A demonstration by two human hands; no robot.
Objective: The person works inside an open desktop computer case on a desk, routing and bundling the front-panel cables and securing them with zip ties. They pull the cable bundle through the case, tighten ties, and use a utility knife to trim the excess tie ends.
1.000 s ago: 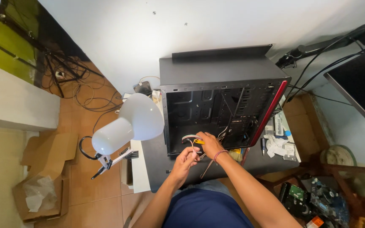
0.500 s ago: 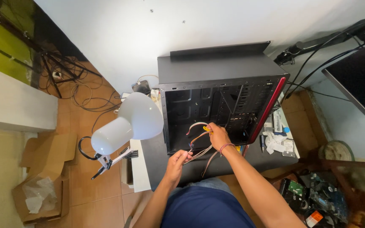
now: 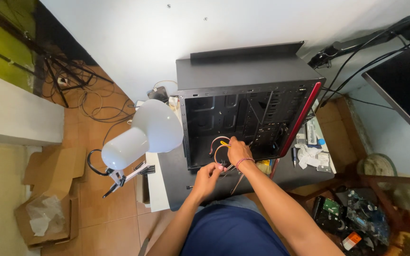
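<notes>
Your right hand [image 3: 238, 150] clamps the cable bundle [image 3: 218, 148] inside the open computer case [image 3: 243, 114]; your left hand [image 3: 208, 176], just below, pinches its loose ends.

Both hands forward: left [image 3: 208, 176] curled, right [image 3: 237, 150] pinching.

case [image 3: 247, 76] on desk [image 3: 176, 166] (open side up) | lamp [image 3: 143, 132] left of case | cables [image 3: 219, 149] in case | monitor [image 3: 404, 85] right

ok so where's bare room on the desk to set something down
Bare dark desk between the white lamp and the computer case. Another strip right of the right hand, before the white clutter. Crowded at the cables near the left hand.
</notes>
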